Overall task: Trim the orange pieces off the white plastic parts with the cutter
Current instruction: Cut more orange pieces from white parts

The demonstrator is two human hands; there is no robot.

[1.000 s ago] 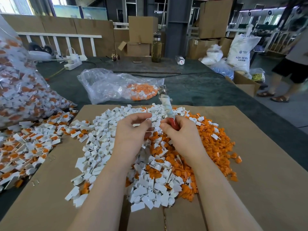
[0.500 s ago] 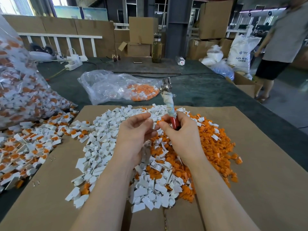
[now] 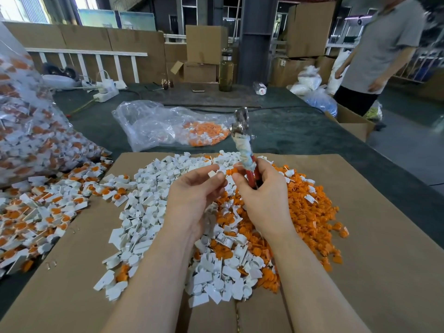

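1. Holding a small white plastic part (image 3: 212, 174) between thumb and fingertips, the left hand (image 3: 195, 197) hovers over the middle of the heap, its grip pinched on that piece.
2. The right hand (image 3: 263, 195) is curled round the red handles of the cutter (image 3: 245, 150), which stands nearly upright with its metal head at the far end and a pale wrapping round its shaft.
3. An orange bit (image 3: 230, 171) shows between the two hands, just beside the white part; whether it is joined to that part cannot be told.
4. Beneath the hands, a cardboard sheet (image 3: 374, 248) on the desk carries the heap: white parts (image 3: 153, 212) mostly left and near, orange pieces (image 3: 310, 212) mostly right.
5. Further left lie parts with orange still attached (image 3: 36, 212), spilling from a large clear bag (image 3: 31, 131).
6. Beyond the cardboard, a second clear bag (image 3: 153, 123) holds orange scraps.
7. At far right stands a person in a grey shirt (image 3: 382, 44).
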